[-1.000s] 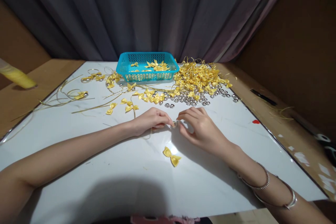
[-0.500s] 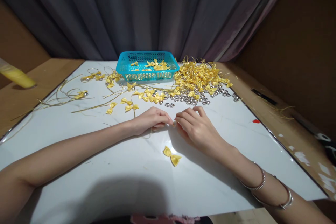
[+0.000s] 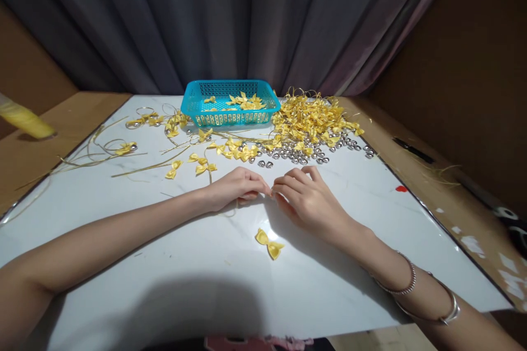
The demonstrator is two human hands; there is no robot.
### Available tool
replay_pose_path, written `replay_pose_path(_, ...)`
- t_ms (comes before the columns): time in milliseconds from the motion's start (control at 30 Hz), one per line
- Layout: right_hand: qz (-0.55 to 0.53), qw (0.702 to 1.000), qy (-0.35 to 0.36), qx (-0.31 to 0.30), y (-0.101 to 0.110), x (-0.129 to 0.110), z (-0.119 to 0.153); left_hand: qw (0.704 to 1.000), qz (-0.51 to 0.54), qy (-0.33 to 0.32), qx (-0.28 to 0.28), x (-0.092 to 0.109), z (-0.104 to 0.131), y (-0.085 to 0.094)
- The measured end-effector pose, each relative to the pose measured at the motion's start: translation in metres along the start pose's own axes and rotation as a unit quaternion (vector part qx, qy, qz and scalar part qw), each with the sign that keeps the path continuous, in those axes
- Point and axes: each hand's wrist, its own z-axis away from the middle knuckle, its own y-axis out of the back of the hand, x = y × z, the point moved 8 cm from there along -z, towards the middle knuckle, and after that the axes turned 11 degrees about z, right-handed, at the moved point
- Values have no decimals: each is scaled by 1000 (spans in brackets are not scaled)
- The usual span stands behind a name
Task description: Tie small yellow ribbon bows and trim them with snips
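Note:
My left hand [image 3: 241, 185] and my right hand [image 3: 307, 196] meet fingertip to fingertip over the middle of the white tabletop [image 3: 197, 274]. Both are pinched closed; whatever lies between the fingertips is too small to make out. A thin pale cord curves below my left fingers. Nearer to me, a single yellow bow [image 3: 269, 244] lies flat. Beyond my hands are loose yellow bows [image 3: 234, 149] and scattered silver pieces [image 3: 294, 152].
A blue basket [image 3: 234, 118] holding some yellow bows stands at the back. Beside it is a heap of yellow bows with gold cords [image 3: 310, 118]. Gold cords [image 3: 88, 162] spread at the left. At the right edge lie a black pen-like tool [image 3: 413, 150] and a red piece [image 3: 401, 188].
Both hands stay together in nearly the same place, with only a slight shift at the fingertips. The bow in front of me has not moved.

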Motion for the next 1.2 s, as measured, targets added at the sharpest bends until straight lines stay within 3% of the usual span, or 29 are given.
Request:
replay_pose_path(500, 32, 999, -15, 15, 4, 7, 0, 1000, 1, -3, 0, 1, 0, -1)
replay_pose_path(733, -39, 999, -24, -7, 11, 9, 1, 1000, -2, -9, -3, 2, 0, -2)
replay_pose_path(1033, 55, 998, 40, -12, -2, -5, 1, 1000, 4, -5, 4, 2, 0, -2)
replay_pose_path(1200, 70, 997, 29, -9, -2, 0, 2, 1000, 15, -10, -22, 2, 0, -2)
